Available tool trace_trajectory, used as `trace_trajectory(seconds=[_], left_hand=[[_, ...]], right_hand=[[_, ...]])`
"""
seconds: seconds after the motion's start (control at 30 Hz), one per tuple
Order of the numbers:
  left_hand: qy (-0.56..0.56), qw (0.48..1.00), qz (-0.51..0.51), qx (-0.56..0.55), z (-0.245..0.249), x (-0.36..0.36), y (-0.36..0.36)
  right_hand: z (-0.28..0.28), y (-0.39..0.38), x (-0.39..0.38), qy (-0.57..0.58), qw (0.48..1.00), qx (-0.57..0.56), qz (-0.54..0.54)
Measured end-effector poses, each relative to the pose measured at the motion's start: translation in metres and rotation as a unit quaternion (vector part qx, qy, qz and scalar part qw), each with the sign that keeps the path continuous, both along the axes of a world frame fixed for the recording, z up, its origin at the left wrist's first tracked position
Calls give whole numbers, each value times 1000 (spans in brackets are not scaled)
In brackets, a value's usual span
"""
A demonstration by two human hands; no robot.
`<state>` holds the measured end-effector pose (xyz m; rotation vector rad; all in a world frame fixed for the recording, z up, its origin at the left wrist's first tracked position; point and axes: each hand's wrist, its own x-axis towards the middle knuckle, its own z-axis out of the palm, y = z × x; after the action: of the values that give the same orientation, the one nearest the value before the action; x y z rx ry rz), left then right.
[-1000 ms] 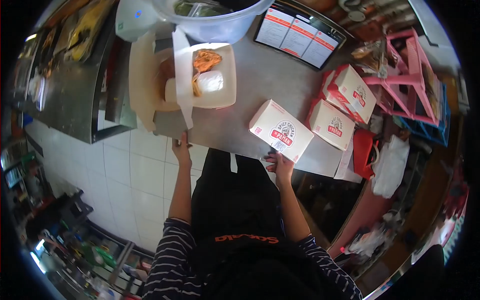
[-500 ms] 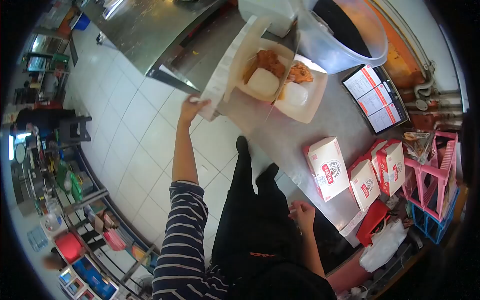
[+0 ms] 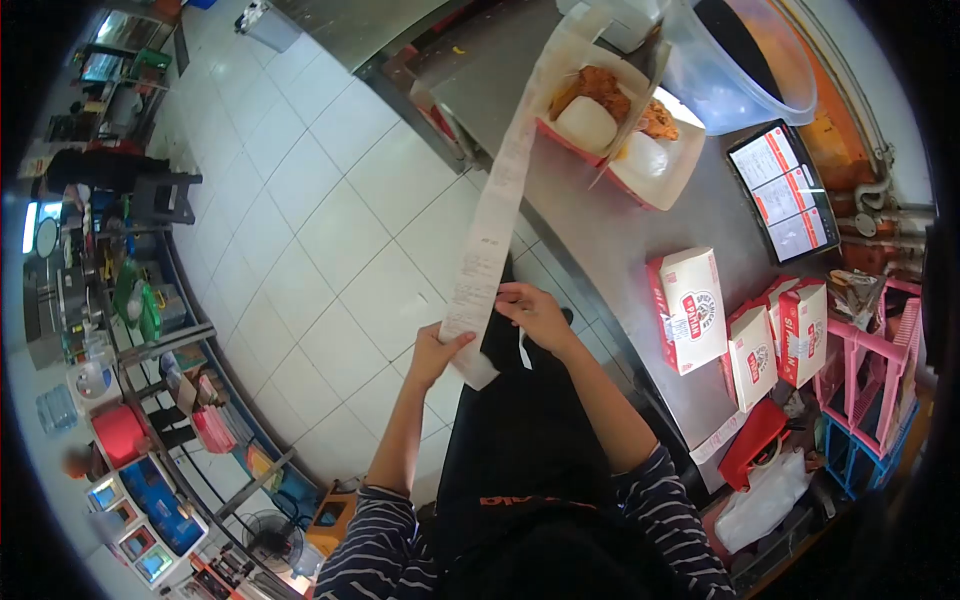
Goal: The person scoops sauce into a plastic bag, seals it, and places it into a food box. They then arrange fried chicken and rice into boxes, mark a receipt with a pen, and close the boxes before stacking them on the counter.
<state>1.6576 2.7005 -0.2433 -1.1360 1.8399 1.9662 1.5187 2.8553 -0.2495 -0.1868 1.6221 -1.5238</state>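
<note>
A long white printed receipt strip (image 3: 488, 240) runs down from the counter's back area to in front of my body. My left hand (image 3: 437, 355) is closed on its lower end, thumb on top, and the loose tip curls below. Beside the strip's right edge is my right hand (image 3: 537, 318), fingers curled in a pinch; what they hold is too small to make out. Beyond, an open food box (image 3: 570, 140) holds fried chicken (image 3: 604, 92) and a white rice mound (image 3: 586, 124). A second open box (image 3: 672, 180) with chicken and rice stands against it.
Closed printed boxes (image 3: 692, 310) stand on the steel counter (image 3: 640, 235). A tablet (image 3: 783, 190) showing order lists lies behind them, near a large clear plastic tub (image 3: 735, 75). A pink rack (image 3: 870, 370) is at right. White floor tiles (image 3: 330, 240) spread left; shelving lines the far left.
My left hand has drawn the receipt strip down toward my body, stretching it out. My right hand has risen from my side to the strip. The view has shifted.
</note>
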Motion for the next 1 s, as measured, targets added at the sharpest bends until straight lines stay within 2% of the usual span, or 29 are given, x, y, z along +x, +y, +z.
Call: trace_trajectory(seconds=[0.13, 0.3, 0.37, 0.4, 0.43, 0.47, 0.5, 0.6, 0.73, 0.9, 0.97, 1.0], left_hand=[[3, 998, 69, 9, 17, 27, 12], [0, 997, 64, -33, 18, 68, 18], [1, 997, 68, -39, 24, 74, 17], [58, 973, 40, -218, 35, 66, 16], [115, 914, 12, -388, 52, 53, 16], [167, 822, -14, -545, 61, 46, 14], [197, 789, -78, -577, 60, 47, 5], [303, 697, -197, -620, 62, 37, -10], [383, 645, -244, -615, 66, 15, -27], [435, 684, -271, -520, 74, -2, -38], [432, 701, -281, -493, 79, -8, -37], [430, 692, -277, -509, 80, -10, -37]], right_hand=[[1, -20, 33, -54, 996, -65, 36], [2, -8, 86, -106, 989, -90, -43], [1, -5, 101, -72, 995, -47, -57], [1, -6, 105, -54, 996, -26, -64], [9, -9, 106, -33, 996, -16, -80], [18, -11, 108, -11, 995, -5, -95], [25, -14, 110, 10, 994, 7, -109], [34, -19, 115, 29, 990, -33, -131], [49, -17, 107, 236, 969, 12, -65], [63, -11, 93, 399, 917, 18, -1], [66, -10, 90, 412, 911, 28, 6], [67, -9, 88, 417, 908, 34, 7]])
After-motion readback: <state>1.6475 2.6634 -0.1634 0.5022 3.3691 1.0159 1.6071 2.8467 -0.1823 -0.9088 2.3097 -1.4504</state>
